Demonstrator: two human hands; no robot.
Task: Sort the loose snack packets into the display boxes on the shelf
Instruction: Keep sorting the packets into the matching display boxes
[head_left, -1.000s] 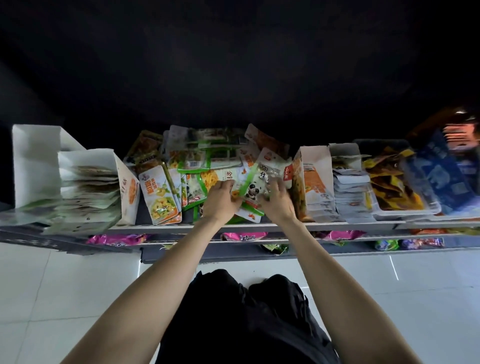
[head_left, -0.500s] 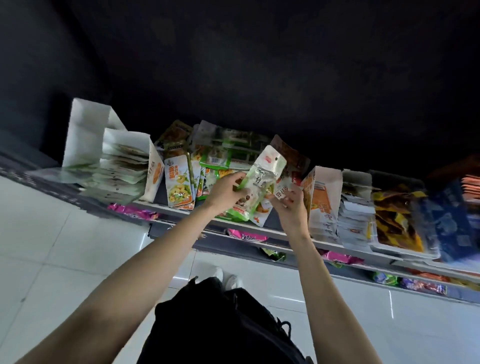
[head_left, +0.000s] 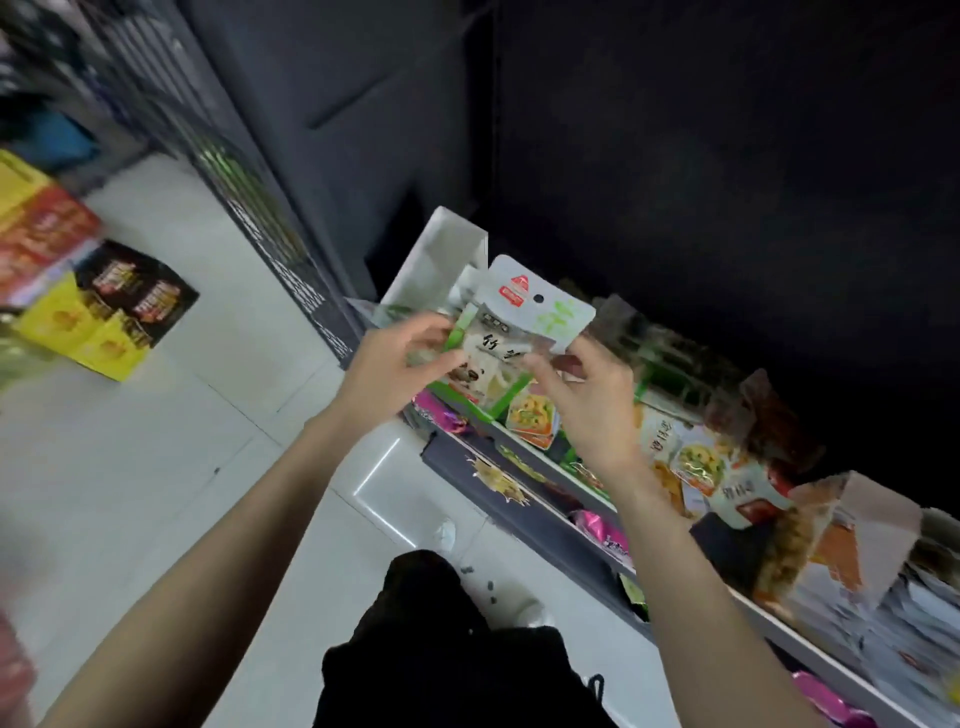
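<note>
We are holding 1 white-and-green snack packet (head_left: 511, 332) up in the middle of the frame, above the near end of the shelf (head_left: 550, 480) that is running diagonally from the centre toward the lower right. Our left hand (head_left: 397, 366) is pinching the packet's left edge between thumb and curled fingers, and our right hand (head_left: 592, 400) is gripping its lower right corner, thumb in front and the other fingers loosely bent behind. The packet is standing nearly upright, its hang-hole header with a red logo pointing toward the top of the frame.

Just behind the packet, at the upper left end of the shelf, a white display box (head_left: 434, 260) is standing with its tall back flap raised. Below our hands, loose packets with yellow food pictures (head_left: 530, 418) are lying on the shelf, and more mixed packets (head_left: 727, 467) are piling up toward the right. At the lower right, another white display box with orange print (head_left: 852, 540) is sitting beside stacked pale packets (head_left: 893, 623), all blurred. Pink wrappers (head_left: 597, 530) are showing on the lower tier.

In the upper left of the frame, yellow and black cartons (head_left: 109, 312) are sitting on the white tiled floor (head_left: 156, 467).
</note>
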